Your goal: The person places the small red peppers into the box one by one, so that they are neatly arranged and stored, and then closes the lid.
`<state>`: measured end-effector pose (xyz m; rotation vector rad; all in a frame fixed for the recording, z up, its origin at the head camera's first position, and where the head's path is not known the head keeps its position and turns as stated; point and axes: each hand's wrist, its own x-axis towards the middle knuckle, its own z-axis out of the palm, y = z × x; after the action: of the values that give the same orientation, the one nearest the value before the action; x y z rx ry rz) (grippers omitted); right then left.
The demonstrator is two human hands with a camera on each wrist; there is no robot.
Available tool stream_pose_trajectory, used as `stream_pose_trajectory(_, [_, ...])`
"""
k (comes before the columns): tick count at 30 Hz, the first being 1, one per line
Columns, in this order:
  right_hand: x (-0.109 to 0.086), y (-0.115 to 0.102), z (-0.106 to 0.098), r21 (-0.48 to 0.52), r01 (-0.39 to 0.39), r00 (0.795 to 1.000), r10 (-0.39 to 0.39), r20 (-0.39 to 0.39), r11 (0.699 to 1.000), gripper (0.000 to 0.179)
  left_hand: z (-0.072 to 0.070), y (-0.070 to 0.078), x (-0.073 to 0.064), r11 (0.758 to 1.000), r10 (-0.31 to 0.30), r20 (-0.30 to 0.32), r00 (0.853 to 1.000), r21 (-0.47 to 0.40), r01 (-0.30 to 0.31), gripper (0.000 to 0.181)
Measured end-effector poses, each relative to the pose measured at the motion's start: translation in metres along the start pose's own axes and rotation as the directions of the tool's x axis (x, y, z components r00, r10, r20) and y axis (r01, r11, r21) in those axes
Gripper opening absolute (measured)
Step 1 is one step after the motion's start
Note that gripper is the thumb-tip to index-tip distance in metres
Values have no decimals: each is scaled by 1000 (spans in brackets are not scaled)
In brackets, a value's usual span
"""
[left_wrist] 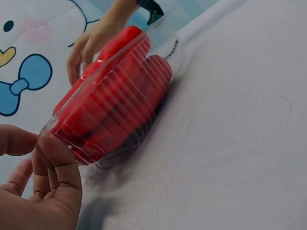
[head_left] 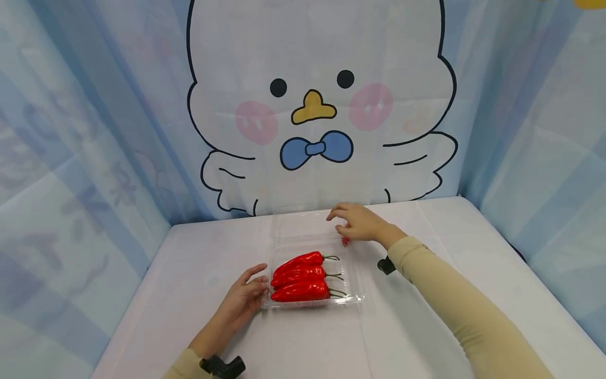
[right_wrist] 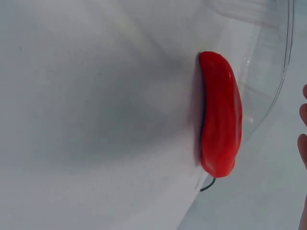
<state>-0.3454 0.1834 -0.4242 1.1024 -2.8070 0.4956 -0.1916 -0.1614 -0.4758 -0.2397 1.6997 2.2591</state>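
Observation:
Several red chili peppers (head_left: 303, 273) with green stems lie side by side in a clear plastic clamshell box (head_left: 307, 304), its lid (head_left: 300, 223) folded back toward the curtain. My left hand (head_left: 248, 295) is at the box's left side; in the left wrist view, its thumb and fingers (left_wrist: 60, 163) pinch the rim. Over the right part of the lid hovers my right hand (head_left: 357, 221), fingers bent and spread, with nothing seen between them. In the right wrist view, another red chili pepper (right_wrist: 221, 115) lies on the table beside clear plastic; my hand mostly hides it in the head view.
A white cloth covers the table (head_left: 426, 252). Behind it hangs a curtain (head_left: 312, 52) printed with a cartoon bird, and pale blue curtains (head_left: 85, 173) enclose the sides. Black wrist devices (head_left: 222, 367) are strapped to both arms.

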Motion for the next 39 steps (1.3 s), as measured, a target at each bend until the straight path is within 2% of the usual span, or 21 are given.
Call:
stream_pose_trajectory(7, [3,13,-2,19,-80,997,80,-14,997,39,0,-1,0,1000,-3,-5,1000,-15,3,56])
stream_pose_trajectory(12, [2,24,3,8,-148,989,148,-16,989,40,-1,-2,0,1000,2,5,1000,-7,-2,57])
stream_pose_trajectory(17, [-2,38,12,14,-185,983,185,-19,983,42,-1,-3,-1,1000,-3,10,1000,-9,3,57])
stream_pose_trajectory(26, [-7,56,26,0,-188,981,187,-40,982,51,0,-1,-2,1000,-8,11,1000,-14,8,58])
stream_pose_trajectory(34, [-12,66,30,-66,-217,973,210,-98,974,35,1,-2,-1,1000,-8,4,1000,-8,8,58])
stream_pose_trajectory(39, [-19,69,25,-82,-215,973,207,-100,973,34,0,-3,0,1000,2,-9,1000,-10,-2,57])
